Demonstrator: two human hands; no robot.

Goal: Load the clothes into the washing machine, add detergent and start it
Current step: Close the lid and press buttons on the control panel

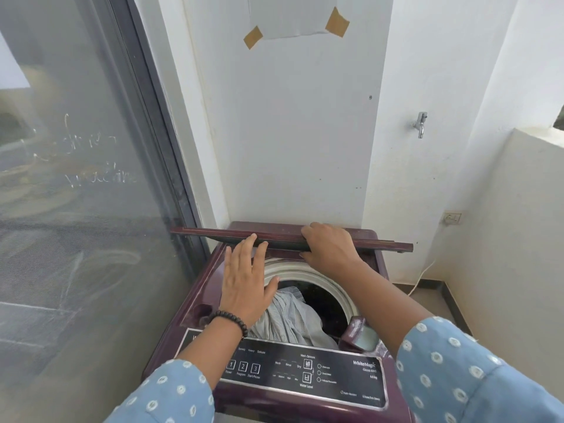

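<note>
A maroon top-loading washing machine point(210, 279) stands below me with its folding lid point(213, 232) partly raised, seen edge-on across the back. My right hand point(331, 247) grips the lid's edge near the middle, fingers curled over it. My left hand point(245, 279) lies flat with straight fingers, the fingertips touching the lid's underside. Pale grey-blue clothes point(287, 319) lie in the drum point(305, 274). The black control panel point(305, 370) with numbered buttons faces me at the front. A small detergent compartment point(361, 332) sits at the drum's front right.
A glass sliding door point(76, 178) runs along the left. White walls close in behind and to the right, with a tap point(420, 125) and a socket point(452, 218) on them. A white cable point(422, 274) trails down to the floor at the right.
</note>
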